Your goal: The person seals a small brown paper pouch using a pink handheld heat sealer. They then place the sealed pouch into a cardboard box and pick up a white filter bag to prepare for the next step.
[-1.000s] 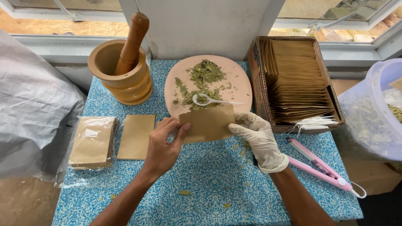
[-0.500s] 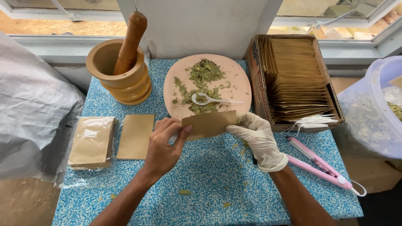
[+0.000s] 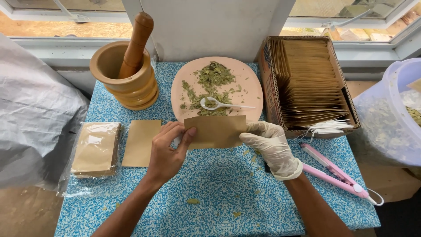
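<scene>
A small brown paper pouch [image 3: 215,131] is held flat between both hands just above the blue speckled table [image 3: 210,193]. My bare left hand [image 3: 166,151] pinches its left edge. My right hand [image 3: 272,147], in a white glove, grips its right edge. Directly behind the pouch lies a pink plate [image 3: 245,74] with crushed dried green leaves [image 3: 211,81] and a white plastic spoon [image 3: 219,105] resting in them.
A wooden mortar [image 3: 127,81] with a pestle [image 3: 136,41] stands at the back left. Left of my hands lie a single brown pouch [image 3: 141,142] and a bagged stack of pouches [image 3: 95,148]. A cardboard box of pouches [image 3: 307,83], a pink sealer tool [image 3: 335,173] and a clear tub [image 3: 390,114] sit to the right.
The pouch has been turned and shifted slightly between both hands, now lying wider and lower in front of the plate. The hands stayed in nearly the same place.
</scene>
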